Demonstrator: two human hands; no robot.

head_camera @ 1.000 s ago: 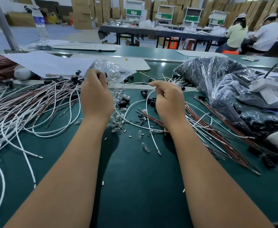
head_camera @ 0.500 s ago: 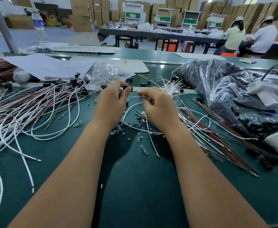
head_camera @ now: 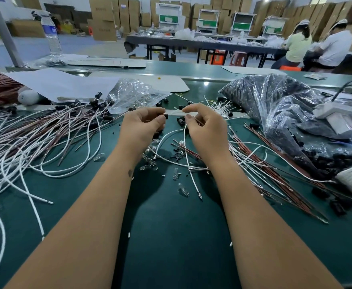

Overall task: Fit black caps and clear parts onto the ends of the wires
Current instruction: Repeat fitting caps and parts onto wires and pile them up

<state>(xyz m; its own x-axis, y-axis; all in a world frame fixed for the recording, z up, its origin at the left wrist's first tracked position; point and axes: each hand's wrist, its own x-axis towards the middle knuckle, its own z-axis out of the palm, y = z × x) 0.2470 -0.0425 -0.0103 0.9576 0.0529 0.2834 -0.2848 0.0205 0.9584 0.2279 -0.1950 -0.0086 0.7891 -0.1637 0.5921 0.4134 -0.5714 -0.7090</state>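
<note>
Both hands are raised just above the green desk (head_camera: 171, 236), facing each other with a small gap between them. The left hand (head_camera: 142, 127) pinches a black cap (head_camera: 165, 116) between thumb and curled fingers, the cap projecting toward the right hand (head_camera: 206, 130). The right hand's fingers are curled, thumb and forefinger nearly meeting; thin wire ends lie within its grip, and a white wire (head_camera: 188, 155) runs from beneath it down to the desk. Loose clear parts (head_camera: 183, 189) lie on the desk below and between the forearms, with further black caps (head_camera: 180, 120) just beyond the fingertips. A tangle of white and brown wires (head_camera: 35, 142) spreads to the left, several tipped with black caps; straight brown wires (head_camera: 275, 174) lie to the right. A clear bag (head_camera: 133, 94) rests beyond the left hand, and a larger bag of black caps (head_camera: 275, 101) beyond the right. A water bottle (head_camera: 51, 34) stands at far left; its label is unreadable.
</note>
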